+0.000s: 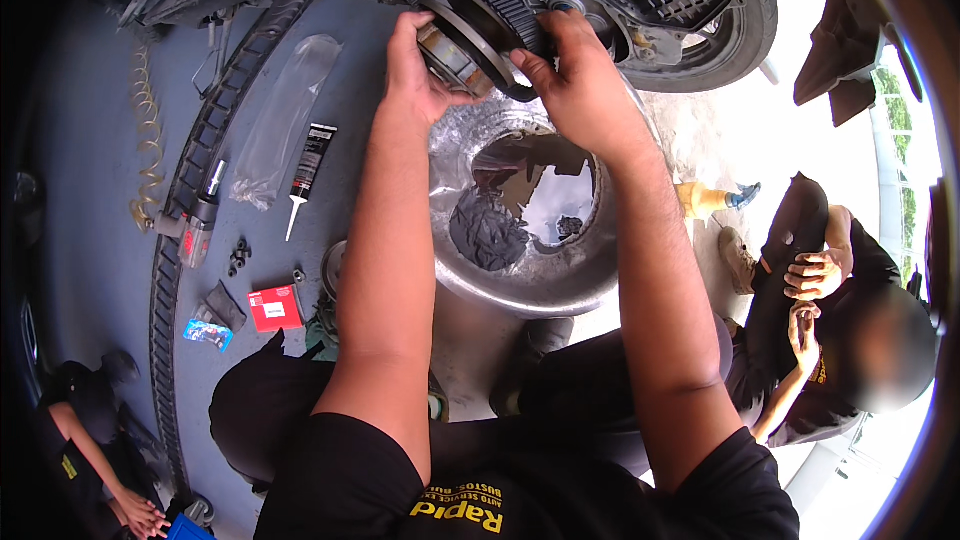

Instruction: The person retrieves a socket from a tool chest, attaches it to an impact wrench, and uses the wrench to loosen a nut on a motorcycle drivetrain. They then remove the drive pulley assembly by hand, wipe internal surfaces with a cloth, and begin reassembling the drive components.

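My left hand (415, 75) grips the side of a round metal drum-like pulley assembly (455, 55) at the underside of a vehicle's drive housing. My right hand (575, 80) holds the other side, its thumb against a black toothed belt (505, 15) looped at the assembly; some fingers are hidden behind it. Beneath my hands sits a dented metal basin (520, 295) holding dark liquid and a crumpled dark cloth (485, 230). A rear tyre (745, 15) is at the upper right.
Left on the blue-grey surface lie an impact wrench (195, 235), sealant tube (308, 165), plastic bag (285, 110), red box (275, 308), small dark parts (240, 255) and a coiled hose (147, 130). A seated person (820, 340) is at right, another (85, 440) at lower left.
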Demonstrator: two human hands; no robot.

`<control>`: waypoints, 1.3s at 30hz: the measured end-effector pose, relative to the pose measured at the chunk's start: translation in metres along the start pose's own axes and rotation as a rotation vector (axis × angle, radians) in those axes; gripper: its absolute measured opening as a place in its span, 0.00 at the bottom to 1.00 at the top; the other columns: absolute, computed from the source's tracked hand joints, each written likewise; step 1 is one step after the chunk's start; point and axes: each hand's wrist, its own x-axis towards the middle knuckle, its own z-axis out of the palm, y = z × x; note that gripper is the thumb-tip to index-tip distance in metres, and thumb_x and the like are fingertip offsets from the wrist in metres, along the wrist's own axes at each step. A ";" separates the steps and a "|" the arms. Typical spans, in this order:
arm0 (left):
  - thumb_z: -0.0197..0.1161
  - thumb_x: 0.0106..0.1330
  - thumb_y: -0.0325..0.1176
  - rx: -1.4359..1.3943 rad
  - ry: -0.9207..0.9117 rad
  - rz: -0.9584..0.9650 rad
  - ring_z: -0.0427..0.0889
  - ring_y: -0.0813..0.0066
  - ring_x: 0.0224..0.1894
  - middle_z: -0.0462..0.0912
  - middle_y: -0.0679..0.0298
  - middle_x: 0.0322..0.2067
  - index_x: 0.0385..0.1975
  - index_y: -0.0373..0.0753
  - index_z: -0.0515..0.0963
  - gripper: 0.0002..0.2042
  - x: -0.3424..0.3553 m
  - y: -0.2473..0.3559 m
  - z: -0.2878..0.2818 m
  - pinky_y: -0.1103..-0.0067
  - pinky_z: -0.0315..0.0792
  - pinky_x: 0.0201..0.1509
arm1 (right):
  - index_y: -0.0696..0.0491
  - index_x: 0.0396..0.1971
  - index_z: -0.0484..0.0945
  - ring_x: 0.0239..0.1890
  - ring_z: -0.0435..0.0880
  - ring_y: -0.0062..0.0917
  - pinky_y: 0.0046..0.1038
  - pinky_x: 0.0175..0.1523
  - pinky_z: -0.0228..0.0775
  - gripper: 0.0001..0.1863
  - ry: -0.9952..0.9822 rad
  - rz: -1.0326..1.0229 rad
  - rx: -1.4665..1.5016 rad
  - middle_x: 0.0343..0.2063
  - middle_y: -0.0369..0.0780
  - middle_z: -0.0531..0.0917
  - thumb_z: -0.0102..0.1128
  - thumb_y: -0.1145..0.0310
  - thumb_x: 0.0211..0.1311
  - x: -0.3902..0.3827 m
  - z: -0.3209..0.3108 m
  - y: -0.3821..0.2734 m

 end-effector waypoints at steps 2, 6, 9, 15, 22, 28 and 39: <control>0.51 0.57 0.58 0.029 0.014 0.003 0.75 0.41 0.55 0.77 0.49 0.53 0.55 0.41 0.73 0.32 0.001 0.000 0.000 0.37 0.63 0.53 | 0.62 0.49 0.72 0.48 0.76 0.51 0.41 0.53 0.70 0.20 0.021 -0.005 -0.021 0.44 0.54 0.75 0.64 0.67 0.61 -0.001 0.000 0.002; 0.54 0.57 0.58 0.186 0.093 -0.045 0.78 0.49 0.51 0.80 0.53 0.49 0.52 0.42 0.75 0.30 0.003 0.003 0.001 0.43 0.68 0.52 | 0.61 0.47 0.73 0.46 0.78 0.48 0.41 0.49 0.72 0.20 0.017 0.038 -0.022 0.44 0.50 0.76 0.65 0.67 0.59 0.000 0.004 -0.001; 0.56 0.56 0.59 0.477 0.113 0.011 0.83 0.66 0.41 0.84 0.64 0.39 0.46 0.47 0.78 0.26 0.014 -0.009 0.007 0.54 0.74 0.44 | 0.57 0.47 0.74 0.46 0.79 0.48 0.43 0.48 0.74 0.18 0.022 0.085 -0.169 0.45 0.49 0.75 0.64 0.66 0.59 -0.012 0.020 -0.002; 0.66 0.52 0.48 0.310 0.089 0.054 0.79 0.51 0.48 0.72 0.48 0.50 0.60 0.33 0.58 0.40 0.027 -0.032 -0.018 0.49 0.76 0.42 | 0.55 0.51 0.75 0.42 0.82 0.46 0.40 0.47 0.76 0.19 0.070 0.071 -0.228 0.39 0.49 0.78 0.62 0.72 0.58 -0.015 0.005 0.022; 0.67 0.51 0.47 0.334 0.003 0.032 0.80 0.54 0.45 0.74 0.49 0.49 0.60 0.32 0.59 0.39 0.015 -0.026 0.002 0.55 0.78 0.35 | 0.57 0.47 0.82 0.43 0.84 0.39 0.33 0.49 0.76 0.20 0.100 0.259 -0.032 0.40 0.48 0.81 0.69 0.70 0.52 -0.014 0.008 0.030; 0.68 0.52 0.44 0.427 0.176 0.136 0.81 0.56 0.45 0.74 0.47 0.49 0.61 0.31 0.57 0.40 -0.011 -0.033 0.025 0.59 0.79 0.35 | 0.52 0.49 0.83 0.45 0.81 0.34 0.30 0.52 0.74 0.21 0.075 0.322 0.040 0.42 0.47 0.77 0.68 0.69 0.52 -0.032 -0.002 0.042; 0.51 0.71 0.57 0.585 0.141 0.442 0.73 0.60 0.58 0.77 0.51 0.53 0.52 0.28 0.73 0.31 0.035 -0.015 -0.016 0.71 0.64 0.64 | 0.62 0.51 0.70 0.48 0.80 0.44 0.39 0.55 0.72 0.46 0.236 0.295 -0.020 0.43 0.51 0.80 0.83 0.55 0.30 -0.030 0.029 0.014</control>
